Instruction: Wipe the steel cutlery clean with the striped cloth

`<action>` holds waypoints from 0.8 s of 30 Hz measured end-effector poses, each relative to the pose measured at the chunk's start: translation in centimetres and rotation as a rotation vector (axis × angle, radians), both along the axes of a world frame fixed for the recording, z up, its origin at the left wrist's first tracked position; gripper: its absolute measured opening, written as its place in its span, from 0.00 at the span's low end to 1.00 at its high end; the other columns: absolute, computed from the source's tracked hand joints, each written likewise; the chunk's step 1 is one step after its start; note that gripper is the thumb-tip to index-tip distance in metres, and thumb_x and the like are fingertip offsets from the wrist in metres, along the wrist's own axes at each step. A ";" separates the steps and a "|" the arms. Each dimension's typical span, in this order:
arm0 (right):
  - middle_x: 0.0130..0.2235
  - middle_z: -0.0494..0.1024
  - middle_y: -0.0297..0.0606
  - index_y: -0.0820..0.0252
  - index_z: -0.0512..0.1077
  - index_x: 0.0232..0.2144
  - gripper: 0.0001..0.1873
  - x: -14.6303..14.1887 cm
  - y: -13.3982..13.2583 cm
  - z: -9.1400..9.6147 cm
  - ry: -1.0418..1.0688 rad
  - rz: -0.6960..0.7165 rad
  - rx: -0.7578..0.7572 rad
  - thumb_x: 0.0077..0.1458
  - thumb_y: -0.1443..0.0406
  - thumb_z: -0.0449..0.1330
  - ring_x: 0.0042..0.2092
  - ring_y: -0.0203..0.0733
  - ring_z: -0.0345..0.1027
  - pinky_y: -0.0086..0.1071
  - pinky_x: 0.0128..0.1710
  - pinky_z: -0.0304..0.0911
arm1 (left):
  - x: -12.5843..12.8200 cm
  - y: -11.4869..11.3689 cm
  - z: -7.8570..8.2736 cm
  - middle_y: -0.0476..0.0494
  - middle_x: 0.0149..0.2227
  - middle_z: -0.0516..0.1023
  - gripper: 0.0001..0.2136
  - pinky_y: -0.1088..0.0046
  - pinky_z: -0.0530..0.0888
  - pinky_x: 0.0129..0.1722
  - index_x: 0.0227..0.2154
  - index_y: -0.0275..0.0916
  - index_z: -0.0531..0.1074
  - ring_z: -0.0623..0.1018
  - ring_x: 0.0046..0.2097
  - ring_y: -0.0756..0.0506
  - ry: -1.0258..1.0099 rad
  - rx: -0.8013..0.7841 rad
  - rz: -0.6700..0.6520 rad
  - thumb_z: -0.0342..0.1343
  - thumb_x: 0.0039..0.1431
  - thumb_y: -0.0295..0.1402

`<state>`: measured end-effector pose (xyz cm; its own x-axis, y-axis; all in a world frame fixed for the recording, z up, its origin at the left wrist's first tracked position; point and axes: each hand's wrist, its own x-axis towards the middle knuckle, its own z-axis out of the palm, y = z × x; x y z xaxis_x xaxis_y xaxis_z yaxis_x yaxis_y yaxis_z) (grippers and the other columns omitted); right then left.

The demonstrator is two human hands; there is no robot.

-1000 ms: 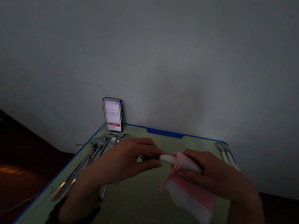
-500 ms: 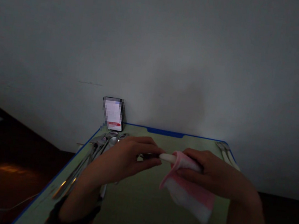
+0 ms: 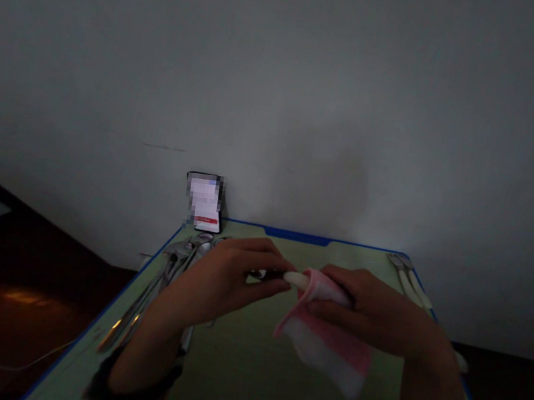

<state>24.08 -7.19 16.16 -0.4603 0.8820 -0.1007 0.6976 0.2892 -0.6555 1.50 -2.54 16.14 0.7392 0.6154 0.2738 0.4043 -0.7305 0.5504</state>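
My left hand (image 3: pixel 228 276) is closed in a pinch on the metal end of a utensil with a white handle (image 3: pixel 295 279). My right hand (image 3: pixel 361 306) is wrapped round a pink and white cloth (image 3: pixel 322 343), and the cloth is folded over the white handle. Both hands hover just above the green table (image 3: pixel 246 366), close together near its middle. The loose part of the cloth hangs below my right hand.
Several metal spoons and other cutlery (image 3: pixel 159 284) lie along the table's left edge. More white-handled utensils (image 3: pixel 408 279) lie at the far right corner. A phone (image 3: pixel 205 202) leans against the grey wall at the far left corner. The table has a blue rim.
Both hands and the cloth have shifted slightly left with the view; the grip on the utensil and cloth stays the same.
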 end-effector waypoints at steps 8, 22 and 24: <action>0.32 0.73 0.34 0.58 0.68 0.38 0.16 -0.3 0.0 0.1 0.054 0.000 0.029 0.54 0.53 0.53 0.31 0.34 0.63 0.29 0.28 0.55 | 0.1 0.1 0.0 0.47 0.35 0.74 0.10 0.76 0.68 0.34 0.40 0.42 0.74 0.73 0.35 0.50 -0.026 -0.012 0.008 0.54 0.57 0.37; 0.38 0.74 0.34 0.54 0.65 0.47 0.18 1.4 -0.1 -0.2 0.214 -0.024 0.049 0.56 0.56 0.51 0.34 0.36 0.66 0.27 0.32 0.61 | 0.2 0.4 -0.5 0.48 0.36 0.73 0.16 0.79 0.71 0.25 0.42 0.44 0.71 0.74 0.30 0.51 -0.400 -0.128 0.173 0.62 0.49 0.32; 0.37 0.74 0.35 0.55 0.65 0.46 0.18 1.2 -0.1 -0.2 0.206 -0.077 0.104 0.56 0.56 0.50 0.35 0.37 0.67 0.28 0.32 0.61 | 0.7 0.9 -0.9 0.47 0.41 0.71 0.25 0.80 0.70 0.19 0.50 0.46 0.62 0.73 0.26 0.53 -0.578 -0.296 0.277 0.62 0.48 0.33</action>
<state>25.25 -7.26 15.97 -0.3926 0.9161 0.0817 0.5749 0.3138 -0.7557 2.23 -1.68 15.26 0.3311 0.8692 0.3672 0.1364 -0.4292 0.8929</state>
